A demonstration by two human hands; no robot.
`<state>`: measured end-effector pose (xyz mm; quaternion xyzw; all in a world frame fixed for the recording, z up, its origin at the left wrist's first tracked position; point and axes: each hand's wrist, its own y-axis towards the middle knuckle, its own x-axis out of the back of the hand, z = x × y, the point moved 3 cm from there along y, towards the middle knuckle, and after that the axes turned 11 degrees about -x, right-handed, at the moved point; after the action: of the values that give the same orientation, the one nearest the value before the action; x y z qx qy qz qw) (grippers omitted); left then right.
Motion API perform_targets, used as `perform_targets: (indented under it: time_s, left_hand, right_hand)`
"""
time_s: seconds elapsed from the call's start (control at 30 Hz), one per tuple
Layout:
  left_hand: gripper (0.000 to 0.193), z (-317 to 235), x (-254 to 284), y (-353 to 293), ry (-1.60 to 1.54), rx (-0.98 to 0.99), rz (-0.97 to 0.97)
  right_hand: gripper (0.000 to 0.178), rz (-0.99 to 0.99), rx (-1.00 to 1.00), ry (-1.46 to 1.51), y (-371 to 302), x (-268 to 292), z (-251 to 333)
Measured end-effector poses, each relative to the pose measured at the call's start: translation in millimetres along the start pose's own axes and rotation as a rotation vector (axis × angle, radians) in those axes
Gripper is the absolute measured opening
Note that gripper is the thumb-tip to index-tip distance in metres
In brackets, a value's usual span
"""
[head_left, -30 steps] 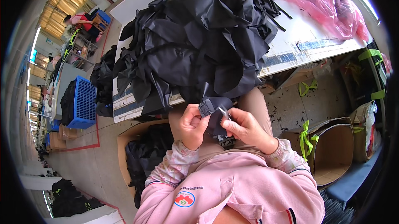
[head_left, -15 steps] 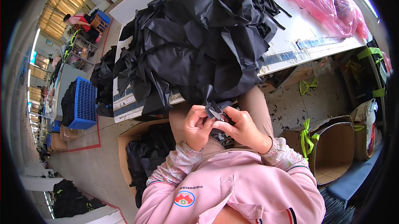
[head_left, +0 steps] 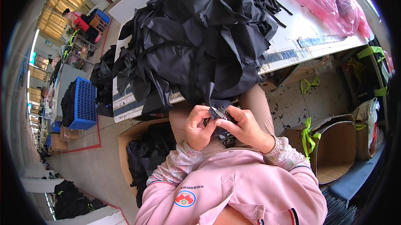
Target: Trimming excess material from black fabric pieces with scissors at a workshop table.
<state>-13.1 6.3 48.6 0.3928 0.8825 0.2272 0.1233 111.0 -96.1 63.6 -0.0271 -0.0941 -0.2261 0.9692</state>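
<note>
A large heap of black fabric pieces [head_left: 179, 58] covers the table in front of me. One corner of it hangs over the near edge into my hands, above my lap. My left hand [head_left: 199, 128] is closed, thumb and fingers pinching that black fabric edge. In my right hand [head_left: 246, 128], closed as well, is a small pair of thread snips [head_left: 219, 113]; silvery blades point left at the fabric, and a dark handle shows beside the fingers. The fingers partly hide both the snips and the cloth.
Pink plastic film [head_left: 317, 3] lies on the white table [head_left: 288, 51] at the far right. An open cardboard box [head_left: 334, 154] stands right, another box with black fabric [head_left: 150, 158] left. A blue crate [head_left: 85, 104] is further left. A person [head_left: 81, 20] works in the background.
The snips have turned slightly in my right hand, and their blades show more plainly against the cloth. Both hands stay in nearly the same place.
</note>
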Motion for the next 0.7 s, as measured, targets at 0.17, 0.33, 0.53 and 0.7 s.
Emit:
perform_targets:
  time_s: [0.17,0.33,0.53,0.7]
  left_hand:
    - [0.013,-2,0,1,0.028,0.036,0.002]
    - [0.015,-2,5,5,0.038,0.048,0.061]
    - [0.014,-1,14,20,-0.302,0.244,0.261]
    - [0.013,0,18,22,-0.332,0.268,0.327]
  right_hand:
    - [0.033,-0.017,0.009,0.001,-1,2,3]
    - [0.033,0.022,-0.107,0.05,-3,6,-2]
    - [0.034,0.179,-0.114,-0.005,5,29,1]
    - [0.041,0.25,0.014,-0.312,8,37,17]
